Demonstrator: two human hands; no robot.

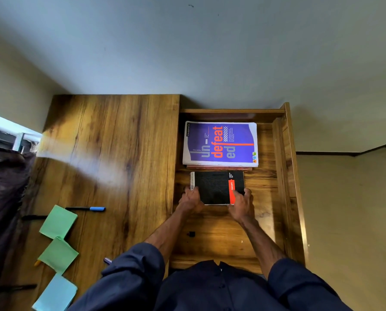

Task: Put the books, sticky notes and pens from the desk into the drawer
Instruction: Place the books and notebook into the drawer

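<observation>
Fingers of the left hand are curled against the wire-bound edge of one black spiral notebook, and the right hand is pinched on the opposite edge, by the red band. Whether the notebook is touching the floor of the wooden drawer cannot be told. Behind it, one purple notebook is laid flat on a reddish book, of which only an edge is seen. A small black object nearer in the drawer cannot be identified.

On the wood-grain desk three square sticky pads are laid corner to corner: an upper green pad, a lower green pad and a pale blue pad, which is cut off below. One blue-capped pen is laid beside them. Two dark pens are blurred at the left, and two further tips are half hidden.
</observation>
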